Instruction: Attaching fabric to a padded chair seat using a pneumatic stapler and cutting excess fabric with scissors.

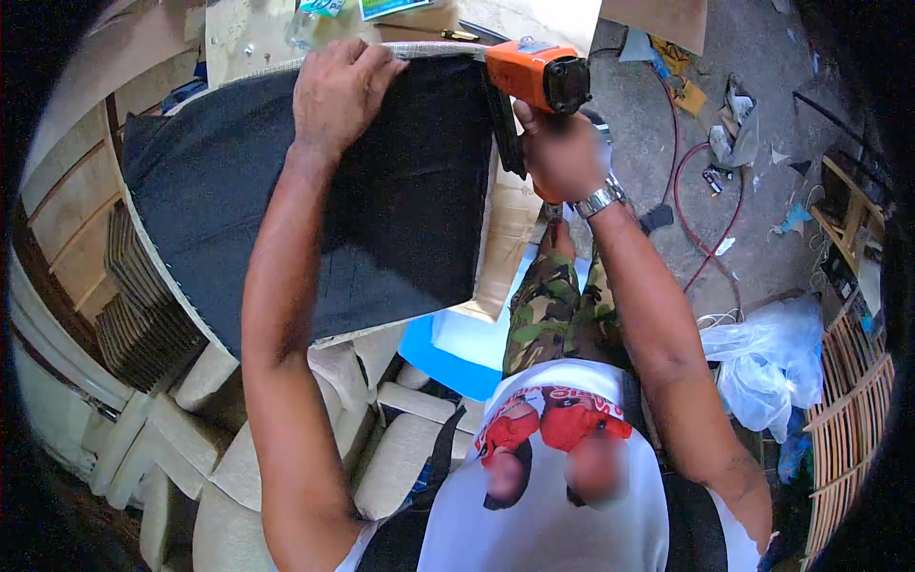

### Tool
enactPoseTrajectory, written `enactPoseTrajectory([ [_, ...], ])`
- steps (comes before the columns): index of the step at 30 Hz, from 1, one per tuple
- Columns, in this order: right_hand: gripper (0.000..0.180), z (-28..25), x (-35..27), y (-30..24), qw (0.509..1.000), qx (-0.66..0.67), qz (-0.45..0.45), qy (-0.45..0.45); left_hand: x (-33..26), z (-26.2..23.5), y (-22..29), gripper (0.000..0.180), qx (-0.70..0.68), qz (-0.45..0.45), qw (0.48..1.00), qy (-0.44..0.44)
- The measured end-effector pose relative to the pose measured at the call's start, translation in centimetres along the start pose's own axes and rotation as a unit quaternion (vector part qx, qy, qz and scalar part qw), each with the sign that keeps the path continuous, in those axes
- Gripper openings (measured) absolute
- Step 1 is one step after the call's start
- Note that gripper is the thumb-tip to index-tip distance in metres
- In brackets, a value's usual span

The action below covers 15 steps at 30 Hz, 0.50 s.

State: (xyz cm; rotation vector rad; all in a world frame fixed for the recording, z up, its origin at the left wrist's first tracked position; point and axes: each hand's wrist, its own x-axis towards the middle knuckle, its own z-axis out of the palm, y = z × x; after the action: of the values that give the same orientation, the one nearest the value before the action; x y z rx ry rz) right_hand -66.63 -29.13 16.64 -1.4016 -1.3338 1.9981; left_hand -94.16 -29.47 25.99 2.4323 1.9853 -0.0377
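Note:
A black cloth (381,210) covers a wide panel edged in pale woven upholstery (162,250). My left hand (335,93) rests at the panel's far edge, its fingers bent and pinched on the black cloth there. In my right hand (564,157) is an orange and black staple gun (534,74), with my fingers wrapped round its handle. The gun's head lies against the panel's far right corner, and its long black magazine (507,124) runs down along the right side. Whether its nose touches the cloth cannot be seen.
Beyond the panel, a pale table (250,43) holds a clear bottle (303,29). A red hose (679,181) curves over the littered floor at right, near white plastic bags (767,367) and a slatted wooden frame (848,448). Cream upholstered pieces (238,477) crowd the lower left.

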Motion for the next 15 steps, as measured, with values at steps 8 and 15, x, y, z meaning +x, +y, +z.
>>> enactPoseTrajectory([
  [8,0.043,-0.2,-1.3,-2.5,0.997,0.037,0.072,-0.017,2.0,-0.4,1.1,0.022,-0.034,-0.102,0.994,-0.027],
  [15,0.044,-0.6,-1.0,-2.8,1.000,0.028,0.012,-0.007,3.2,-1.6,2.3,0.027,-0.069,-0.161,0.982,-0.076],
])
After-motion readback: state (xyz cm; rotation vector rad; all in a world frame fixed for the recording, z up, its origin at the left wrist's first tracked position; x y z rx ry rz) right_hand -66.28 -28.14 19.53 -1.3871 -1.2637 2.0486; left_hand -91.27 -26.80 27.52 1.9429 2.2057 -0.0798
